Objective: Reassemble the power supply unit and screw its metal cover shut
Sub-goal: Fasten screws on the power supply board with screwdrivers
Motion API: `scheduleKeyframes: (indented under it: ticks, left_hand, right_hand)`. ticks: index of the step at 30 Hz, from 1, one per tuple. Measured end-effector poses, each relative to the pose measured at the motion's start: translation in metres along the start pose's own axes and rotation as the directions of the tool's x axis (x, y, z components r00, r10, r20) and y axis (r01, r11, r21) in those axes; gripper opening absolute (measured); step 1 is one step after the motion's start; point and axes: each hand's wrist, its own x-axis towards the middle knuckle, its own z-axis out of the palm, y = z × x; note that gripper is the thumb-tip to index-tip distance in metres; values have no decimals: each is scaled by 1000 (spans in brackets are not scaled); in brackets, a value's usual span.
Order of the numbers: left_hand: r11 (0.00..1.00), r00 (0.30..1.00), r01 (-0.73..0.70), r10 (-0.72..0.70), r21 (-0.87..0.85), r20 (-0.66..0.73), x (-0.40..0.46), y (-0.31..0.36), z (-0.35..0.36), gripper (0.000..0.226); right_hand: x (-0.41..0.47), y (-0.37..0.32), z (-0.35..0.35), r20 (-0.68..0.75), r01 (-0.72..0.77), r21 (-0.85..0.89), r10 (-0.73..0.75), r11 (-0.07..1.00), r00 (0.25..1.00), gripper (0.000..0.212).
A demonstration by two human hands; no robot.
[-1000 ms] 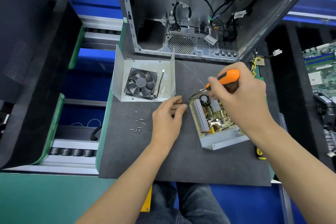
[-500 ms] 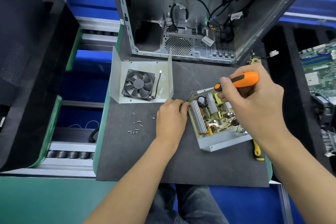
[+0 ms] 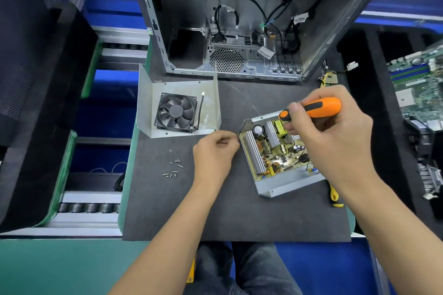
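Two hands — right hand (image 3: 333, 136) gripping screwdriver (image 3: 311, 109)

matt grey metal cover (image 3: 178, 108), glossy orange plastic screwdriver (image 3: 314, 108)

a mat (image 3: 235, 218) is being occupied by the open power supply unit (image 3: 275, 153) at right, the metal cover (image 3: 178, 108) with its fan (image 3: 176, 112) at left behind, and loose screws (image 3: 173, 169) in front of the cover. the computer case (image 3: 239, 19) is standing behind both. a second screwdriver (image 3: 334, 195) is lying just right of the unit.
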Motion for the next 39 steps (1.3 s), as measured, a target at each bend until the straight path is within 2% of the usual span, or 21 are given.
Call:
scheduleKeyframes:
  ticks: [1, 2, 4, 6, 8, 12, 18, 28, 35, 39]
  left_hand:
    - [975, 995, 97, -92, -200, 33, -2, -1, -3, 22]
    - [892, 981, 194, -172, -409, 89, -5, 0, -5, 25]
    - [616, 939, 341, -255, -710, 230, -10, 2, -8, 26]
    - [418, 916, 394, -252, -818, 312, -13, 5, -9, 18]
    - [345, 916, 396, -206, -851, 343, -16, 9, -9, 11]
    - [353, 923, 385, -136, -853, 361, -22, 16, -8, 13]
    - [349, 922, 385, -110, -854, 371, -25, 21, -8, 15]
    - [284, 921, 389, -128, -876, 367, -24, 25, -3, 14]
    - [300, 931, 360, -171, -883, 322, -23, 25, -1, 21]
    - [307, 937, 337, -198, -890, 286, -23, 23, 0, 11]
  right_hand:
    - [0, 1, -1, -18, -11, 43, 12, 999, 1000, 14]
    - [0, 2, -2, -43, -18, 101, 23, 995, 999, 13]
    - [0, 2, -3, -84, -35, 237, 57, 971, 995, 12]
    - [-1, 4, -3, -70, -72, 337, 102, 939, 992, 10]
    - [-4, 7, -1, -30, -121, 379, 143, 917, 989, 10]
    - [-7, 10, 4, -20, -159, 399, 182, 903, 983, 10]
    - [-6, 12, 5, -19, -197, 439, 229, 877, 973, 11]
    - [-7, 14, 8, -26, -226, 448, 266, 865, 964, 12]
    - [-8, 14, 11, -42, -264, 454, 317, 851, 948, 19]
    - [-9, 15, 15, -51, -273, 468, 334, 841, 941, 29]
